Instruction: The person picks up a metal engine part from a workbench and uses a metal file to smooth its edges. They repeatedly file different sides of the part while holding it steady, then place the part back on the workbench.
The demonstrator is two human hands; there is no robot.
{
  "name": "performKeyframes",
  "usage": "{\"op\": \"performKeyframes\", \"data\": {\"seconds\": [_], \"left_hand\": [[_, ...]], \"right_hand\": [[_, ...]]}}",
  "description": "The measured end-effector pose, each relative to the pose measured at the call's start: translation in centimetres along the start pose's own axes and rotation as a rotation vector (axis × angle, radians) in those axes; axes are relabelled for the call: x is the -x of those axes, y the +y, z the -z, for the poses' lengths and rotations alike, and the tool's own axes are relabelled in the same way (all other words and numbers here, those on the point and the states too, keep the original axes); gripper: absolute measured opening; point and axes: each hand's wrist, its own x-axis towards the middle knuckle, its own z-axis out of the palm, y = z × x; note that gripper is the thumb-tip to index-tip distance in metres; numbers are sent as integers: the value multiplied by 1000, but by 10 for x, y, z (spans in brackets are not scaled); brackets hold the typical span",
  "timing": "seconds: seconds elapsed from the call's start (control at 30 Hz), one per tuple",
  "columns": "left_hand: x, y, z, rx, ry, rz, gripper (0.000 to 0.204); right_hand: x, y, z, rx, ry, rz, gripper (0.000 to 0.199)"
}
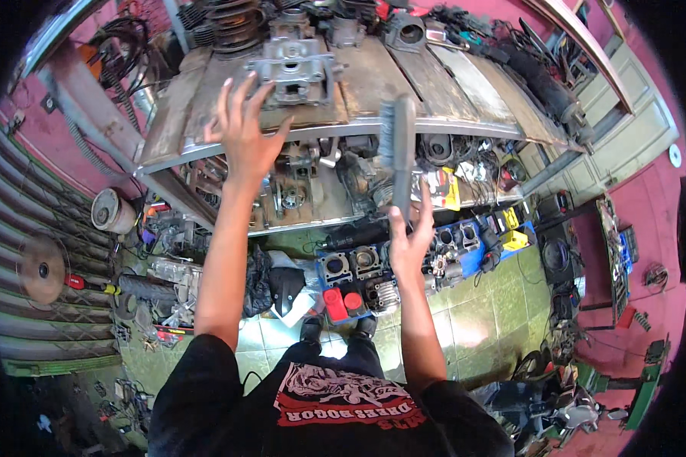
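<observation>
Metal casting [291, 58] on the workbench [367, 76], left of the brush [405, 139].

The casting [305, 61] is matt metal — the benchtop [363, 80] rough wood.

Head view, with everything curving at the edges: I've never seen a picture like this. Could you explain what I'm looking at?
There is no robot here: these are a person's two bare hands. A wide fisheye camera worn on the head looks down, so straight edges bend near the rim; the picture's left is the person's left.

The right hand holds a brush by its handle, bristles facing left. The left hand is empty, fingers spread beside a grey metal engine part; whether they touch it, I can't tell. That part sits on a plank-topped workbench, with more metal parts around it.
</observation>
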Motion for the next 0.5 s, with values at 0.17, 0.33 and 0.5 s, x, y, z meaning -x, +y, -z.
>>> {"op": "performKeyframes", "data": {"seconds": [0.17, 0.33, 0.5], "left_hand": [[-12, -36, -9, -76, -140, -97, 86], [-20, -46, -26, 29, -36, -147, 83], [-40, -61, -39, 123, 44, -194, 77]], "right_hand": [[-20, -48, -49, 272, -26, 393, 59], [-37, -62, -81, 382, 5, 574, 56], [-63, -64, -100, 466, 35, 624, 59]]}}
